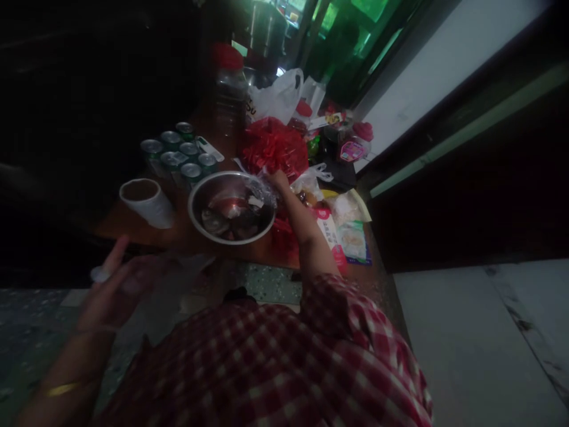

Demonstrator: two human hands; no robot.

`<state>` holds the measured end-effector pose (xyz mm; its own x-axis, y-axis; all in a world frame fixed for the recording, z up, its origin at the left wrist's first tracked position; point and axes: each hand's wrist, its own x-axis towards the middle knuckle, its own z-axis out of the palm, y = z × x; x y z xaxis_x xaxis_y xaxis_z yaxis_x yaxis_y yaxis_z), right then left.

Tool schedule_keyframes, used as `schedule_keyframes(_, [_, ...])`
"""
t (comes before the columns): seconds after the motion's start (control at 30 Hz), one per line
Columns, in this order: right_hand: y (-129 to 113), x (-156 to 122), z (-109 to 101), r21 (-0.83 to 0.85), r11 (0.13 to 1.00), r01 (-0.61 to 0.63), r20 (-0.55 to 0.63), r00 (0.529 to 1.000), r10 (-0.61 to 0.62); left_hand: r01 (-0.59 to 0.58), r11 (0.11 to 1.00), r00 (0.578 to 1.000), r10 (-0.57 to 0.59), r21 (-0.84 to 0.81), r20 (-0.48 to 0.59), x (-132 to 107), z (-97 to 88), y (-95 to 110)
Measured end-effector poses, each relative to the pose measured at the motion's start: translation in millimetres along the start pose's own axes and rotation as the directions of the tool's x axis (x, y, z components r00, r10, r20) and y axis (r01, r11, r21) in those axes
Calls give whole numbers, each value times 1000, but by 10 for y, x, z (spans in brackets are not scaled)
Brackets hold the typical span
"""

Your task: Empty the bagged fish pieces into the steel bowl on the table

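A steel basin (192, 220) stands near the table's front edge, with a fish (216, 220) and other dark pieces in it. At its right rim my right hand (278, 181) is closed on a clear plastic bag (262, 191), which droops over the basin. My left hand (127, 284) is low at the left, off the table's front edge, and blurred. Its fingers curl around a translucent plastic sheet (173, 290) that spreads out to the right. A small white piece (100, 274) shows beside the thumb; its kind is unclear.
A white paper roll (149, 204) and several cans (171, 159) stand left of the basin. Behind it are a red plastic bag (273, 145), a red-lidded jar (229, 89) and a white bag (280, 98). Food packets (353, 240) lie at the right, near a wall.
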<state>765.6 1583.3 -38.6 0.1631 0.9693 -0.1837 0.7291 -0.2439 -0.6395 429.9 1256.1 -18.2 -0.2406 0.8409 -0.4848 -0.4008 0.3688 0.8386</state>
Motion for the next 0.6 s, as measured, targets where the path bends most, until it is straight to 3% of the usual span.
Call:
schedule_keyframes(0.13, [-43,-95,43,305,947,97,60,991,-121,-36,997,999,38,-71,35,351,374,106])
schedule_keyframes(0.2, [-21,-315,80,509,849,141,119,966,-232,-25,997,999,27,-77,34,494,531,143])
schedule_keyframes(0.27, [8,-615,170,575,796,189,174,922,-344,25,997,1000,-23,-75,18,601,711,176])
schedule_keyframes(0.37, [4,-1110,406,501,798,336,221,841,-493,145,987,989,-144,-66,18,703,1012,213])
schedule_keyframes(0.43, [-53,-1406,573,423,771,475,241,761,-602,220,975,975,-218,-45,41,754,1181,218])
schedule_keyframes(0.6, [-297,-1878,720,191,699,689,403,594,-696,283,959,950,-284,22,131,956,1334,195])
